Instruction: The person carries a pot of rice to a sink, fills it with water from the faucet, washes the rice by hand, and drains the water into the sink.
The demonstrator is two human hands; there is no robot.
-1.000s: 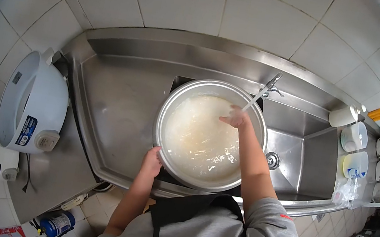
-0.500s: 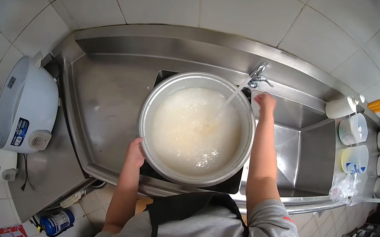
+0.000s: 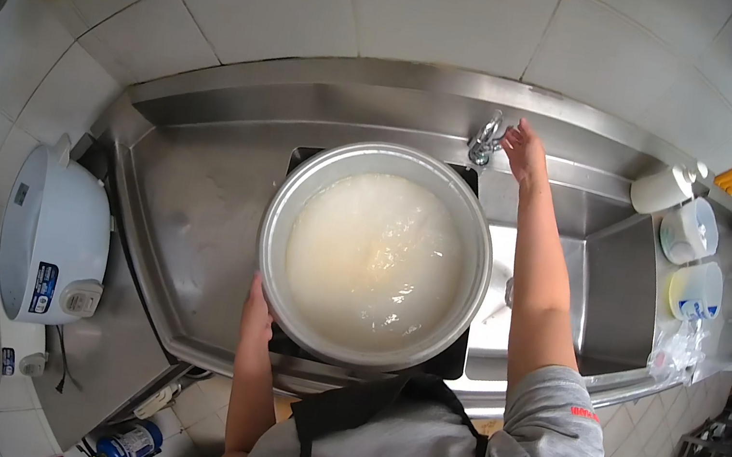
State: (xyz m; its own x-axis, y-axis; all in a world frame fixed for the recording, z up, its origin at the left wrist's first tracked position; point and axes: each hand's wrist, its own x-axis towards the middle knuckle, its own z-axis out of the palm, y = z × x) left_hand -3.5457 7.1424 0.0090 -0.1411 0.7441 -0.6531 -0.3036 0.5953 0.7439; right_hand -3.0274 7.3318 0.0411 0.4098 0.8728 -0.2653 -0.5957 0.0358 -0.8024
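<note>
Water (image 3: 361, 257), pale and cloudy, fills a round metal pot (image 3: 276, 237) between the front and back edges of a stainless-steel sink unit (image 3: 204, 200). The person's right hand (image 3: 522, 151), fingers parted, is beside the chrome faucet (image 3: 482, 143); the left hand (image 3: 257, 310) meets the pot's left wall, its grip impossible to tell.

Pot (image 3: 282, 223) bottom I can't see under cloudy water (image 3: 370, 263); right hand (image 3: 525, 151) hides part of tap (image 3: 480, 147); cooker (image 3: 64, 219) label (image 3: 43, 287) unreadable.
</note>
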